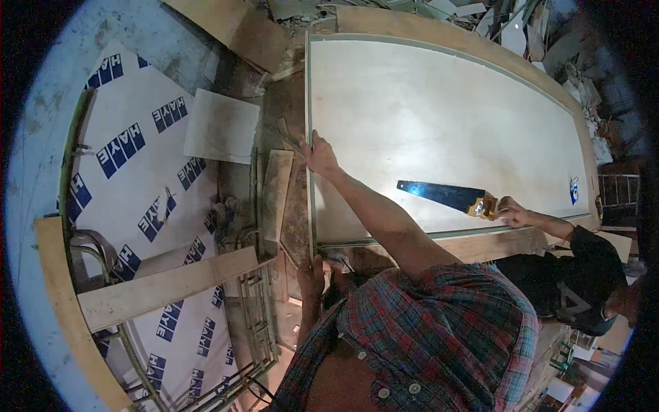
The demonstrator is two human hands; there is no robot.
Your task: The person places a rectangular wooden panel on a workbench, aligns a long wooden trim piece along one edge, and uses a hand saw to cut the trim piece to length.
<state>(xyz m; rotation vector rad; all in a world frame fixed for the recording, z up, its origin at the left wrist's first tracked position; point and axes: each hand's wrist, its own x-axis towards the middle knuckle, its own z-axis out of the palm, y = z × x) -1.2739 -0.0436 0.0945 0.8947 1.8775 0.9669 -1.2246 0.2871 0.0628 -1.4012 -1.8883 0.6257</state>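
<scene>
A large white panel (439,130) with a grey-green edge strip lies in front of me. My right hand (321,156) reaches across to its left edge, fingers closed around that edge. A thin dark flat piece (290,141) juts out beside those fingers; whether I also hold it cannot be made out. Lower down, near the panel's near left corner, my left hand (311,277) is closed at the same edge, its fingers partly hidden. Over the panel's near right part, a co-worker's hand (511,213) grips a handsaw (446,197) with a dark blade.
Wooden boards (473,244) show under the panel. To the left stand a printed white sheet (123,172), a plank (168,288), a pale square board (223,126) and metal frames (257,323). Scrap (515,27) is heaped at the far right. The co-worker (570,281) is close on my right.
</scene>
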